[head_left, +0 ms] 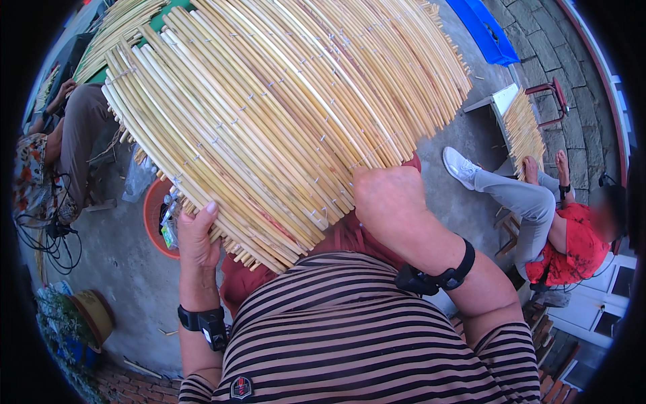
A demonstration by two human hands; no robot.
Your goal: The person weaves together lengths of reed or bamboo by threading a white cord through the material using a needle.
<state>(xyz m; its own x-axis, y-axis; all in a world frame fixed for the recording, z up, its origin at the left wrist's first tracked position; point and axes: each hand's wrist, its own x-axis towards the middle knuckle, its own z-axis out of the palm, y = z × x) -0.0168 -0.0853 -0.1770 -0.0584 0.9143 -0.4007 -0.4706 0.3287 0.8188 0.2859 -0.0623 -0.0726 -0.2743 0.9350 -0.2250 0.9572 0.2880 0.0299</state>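
Note:
A large mat of pale plant stalks [269, 121], bound side by side with rows of small ties, spreads before me and overhangs my lap. My left hand [198, 237] grips its near left edge, thumb on top and the other fingers mostly hidden underneath. At the near edge, further right, my right hand [390, 196] is closed over the stalk ends, knuckles up; its fingertips are out of sight. Both wrists wear dark straps with small devices.
An orange basket [153, 219] with small items stands at left, near a potted plant [94, 316]. People sit on both sides: grey trousers [84, 135] at left, a red shirt [572, 246] at right beside a smaller stalk mat [525, 131]. A blue crate [484, 34] lies far right.

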